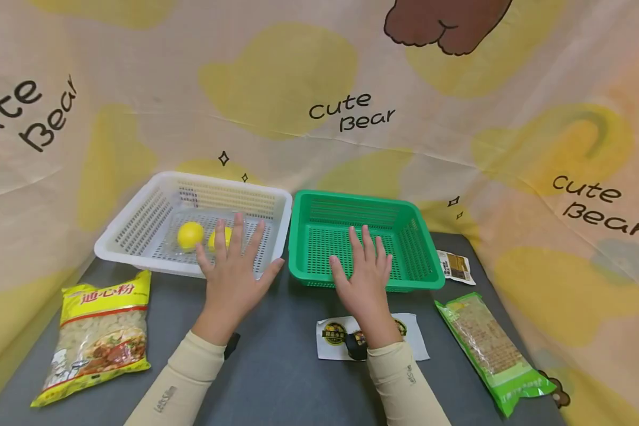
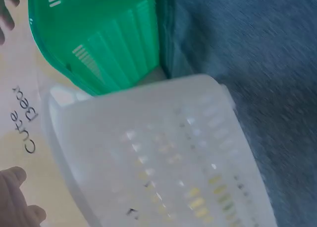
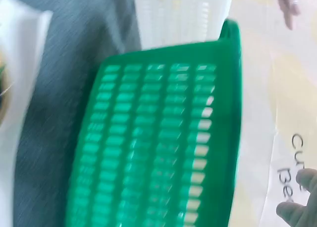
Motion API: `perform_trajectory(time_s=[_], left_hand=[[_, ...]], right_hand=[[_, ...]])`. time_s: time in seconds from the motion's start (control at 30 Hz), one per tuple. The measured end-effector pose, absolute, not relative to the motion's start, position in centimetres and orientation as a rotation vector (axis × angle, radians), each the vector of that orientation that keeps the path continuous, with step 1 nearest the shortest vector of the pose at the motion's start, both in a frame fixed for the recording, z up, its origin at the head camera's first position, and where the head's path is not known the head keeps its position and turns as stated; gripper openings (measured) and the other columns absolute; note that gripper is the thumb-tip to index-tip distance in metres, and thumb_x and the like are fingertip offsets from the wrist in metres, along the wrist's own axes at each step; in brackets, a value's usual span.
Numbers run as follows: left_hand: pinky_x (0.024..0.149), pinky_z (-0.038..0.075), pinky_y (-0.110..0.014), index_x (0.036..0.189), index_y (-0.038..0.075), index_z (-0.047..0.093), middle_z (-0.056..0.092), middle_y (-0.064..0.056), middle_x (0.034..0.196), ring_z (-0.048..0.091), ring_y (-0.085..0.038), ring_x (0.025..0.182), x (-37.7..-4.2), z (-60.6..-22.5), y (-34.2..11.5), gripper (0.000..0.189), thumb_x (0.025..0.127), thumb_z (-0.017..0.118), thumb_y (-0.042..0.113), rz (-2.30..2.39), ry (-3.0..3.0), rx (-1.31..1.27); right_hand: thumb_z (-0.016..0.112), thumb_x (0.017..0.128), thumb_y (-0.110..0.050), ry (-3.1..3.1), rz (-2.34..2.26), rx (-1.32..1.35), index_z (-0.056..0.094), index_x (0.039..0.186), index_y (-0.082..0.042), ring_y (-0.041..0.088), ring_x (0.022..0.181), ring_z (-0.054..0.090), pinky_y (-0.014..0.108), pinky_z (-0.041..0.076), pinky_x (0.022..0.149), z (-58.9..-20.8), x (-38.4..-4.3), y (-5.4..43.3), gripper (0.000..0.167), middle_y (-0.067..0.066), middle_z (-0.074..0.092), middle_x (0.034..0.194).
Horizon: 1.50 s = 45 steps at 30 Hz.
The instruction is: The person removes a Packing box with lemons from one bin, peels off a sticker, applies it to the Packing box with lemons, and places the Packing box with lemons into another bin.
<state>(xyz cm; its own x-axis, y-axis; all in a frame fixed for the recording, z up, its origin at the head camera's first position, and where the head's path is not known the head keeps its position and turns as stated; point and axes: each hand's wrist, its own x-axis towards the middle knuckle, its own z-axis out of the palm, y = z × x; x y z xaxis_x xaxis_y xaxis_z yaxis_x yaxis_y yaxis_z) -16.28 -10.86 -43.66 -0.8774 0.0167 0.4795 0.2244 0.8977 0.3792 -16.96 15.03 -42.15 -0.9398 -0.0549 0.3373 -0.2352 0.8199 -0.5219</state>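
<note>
Plainly released, left hand (image 1: 231, 278) spread near white basket (image 1: 133, 234), right hand (image 1: 364, 281) spread near green basket (image 1: 319, 242), yellow ball (image 1: 211, 240) partly finger-hidden.

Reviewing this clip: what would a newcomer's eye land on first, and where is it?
Probably the bright green basket, standing to the right of the white basket on the dark tabletop. Next would come the two round yellow objects inside the white one; in the head view, the person's left grip, fingers spread, partly covers one. The right grip, also spread, overlaps the green basket there.
</note>
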Motion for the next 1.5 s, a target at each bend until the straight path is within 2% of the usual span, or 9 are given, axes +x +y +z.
perform_trajectory(time_s=[0.3, 0.4, 0.53, 0.63, 0.9, 1.03, 1.2, 1.33, 1.5], left_hand=[[0.110, -0.008, -0.083, 0.166, 0.019, 0.038, 0.010, -0.018, 0.176, -0.006, -0.047, 0.160, -16.4, -44.4, -15.2, 0.083, 0.098, 0.063, 0.059, -0.622, -2.627, -0.019], [0.109, -0.010, -0.084, 0.167, 0.018, 0.034, 0.006, -0.017, 0.177, -0.008, -0.049, 0.159, -16.7, -44.2, -17.2, 0.083, 0.100, 0.059, 0.060, -0.617, -2.648, 0.048], [0.107, -0.015, -0.084, 0.171, 0.020, 0.022, -0.006, -0.016, 0.177, -0.014, -0.052, 0.157, -17.9, -43.9, -19.9, 0.087, 0.103, 0.045, 0.068, -0.606, -2.713, 0.174], [0.107, -0.017, -0.084, 0.172, 0.019, 0.015, -0.008, -0.020, 0.175, -0.018, -0.054, 0.155, -18.9, -43.7, -21.8, 0.089, 0.103, 0.038, 0.071, -0.598, -2.747, 0.249], [0.106, -0.016, -0.085, 0.171, 0.013, 0.015, -0.011, -0.028, 0.172, -0.020, -0.059, 0.153, -20.6, -44.4, -26.0, 0.093, 0.103, 0.031, 0.074, -0.605, -2.841, 0.306], [0.105, -0.013, -0.086, 0.170, 0.010, 0.018, -0.009, -0.031, 0.171, -0.015, -0.062, 0.152, -21.3, -44.5, -27.8, 0.095, 0.102, 0.029, 0.076, -0.602, -2.862, 0.278], [0.106, -0.014, -0.086, 0.170, 0.011, 0.017, -0.013, -0.031, 0.171, -0.017, -0.062, 0.151, -22.0, -44.1, -29.5, 0.097, 0.101, 0.028, 0.078, -0.567, -2.926, 0.235], [0.106, -0.015, -0.085, 0.170, 0.012, 0.016, -0.015, -0.031, 0.170, -0.017, -0.062, 0.151, -22.4, -43.7, -30.5, 0.099, 0.100, 0.028, 0.080, -0.541, -2.977, 0.194], [0.108, -0.012, -0.084, 0.170, 0.011, 0.018, -0.007, -0.032, 0.171, -0.012, -0.059, 0.154, -22.9, -43.2, -31.3, 0.099, 0.100, 0.031, 0.080, -0.557, -2.983, 0.132]], right_hand=[[0.051, 0.107, -0.057, -2.667, 1.166, 0.360, 0.022, 0.171, -0.025, 0.036, 0.161, 0.001, 0.070, 0.013, 0.122, -41.0, -18.3, 10.4, 0.077, 0.000, 0.007, 0.178], [0.051, 0.107, -0.056, -2.661, 1.258, 0.407, 0.022, 0.171, -0.026, 0.034, 0.161, 0.001, 0.069, 0.017, 0.121, -40.8, -18.8, 8.4, 0.076, -0.003, 0.006, 0.178], [0.052, 0.106, -0.052, -2.670, 1.355, 0.457, 0.026, 0.170, -0.028, 0.034, 0.161, 0.003, 0.069, 0.023, 0.119, -40.5, -19.3, 5.4, 0.073, -0.005, 0.006, 0.178], [0.054, 0.105, -0.051, -2.672, 1.455, 0.467, 0.029, 0.169, -0.027, 0.036, 0.160, 0.004, 0.071, 0.023, 0.118, -40.5, -19.6, 2.7, 0.073, -0.004, 0.005, 0.178], [0.060, 0.102, -0.052, -2.749, 1.634, 0.402, 0.029, 0.168, -0.037, 0.038, 0.161, 0.002, 0.074, 0.027, 0.115, -42.2, -21.0, -4.1, 0.075, -0.001, -0.002, 0.178], [0.060, 0.103, -0.055, -2.825, 1.602, 0.338, 0.029, 0.168, -0.038, 0.041, 0.160, 0.004, 0.072, 0.030, 0.115, -42.8, -22.5, -5.4, 0.074, 0.001, -0.002, 0.178], [0.056, 0.104, -0.060, -2.916, 1.631, 0.190, 0.026, 0.169, -0.039, 0.046, 0.159, 0.005, 0.070, 0.024, 0.119, -43.5, -24.6, -6.2, 0.074, 0.003, -0.003, 0.178], [0.056, 0.102, -0.065, -3.025, 1.622, 0.102, 0.021, 0.167, -0.049, 0.047, 0.160, 0.002, 0.075, 0.019, 0.118, -43.9, -25.6, -6.8, 0.076, 0.003, -0.007, 0.178], [0.057, 0.100, -0.067, -3.177, 1.477, 0.125, 0.014, 0.166, -0.055, 0.049, 0.159, 0.005, 0.077, 0.019, 0.116, -44.2, -26.5, -7.5, 0.080, 0.003, -0.009, 0.178]])
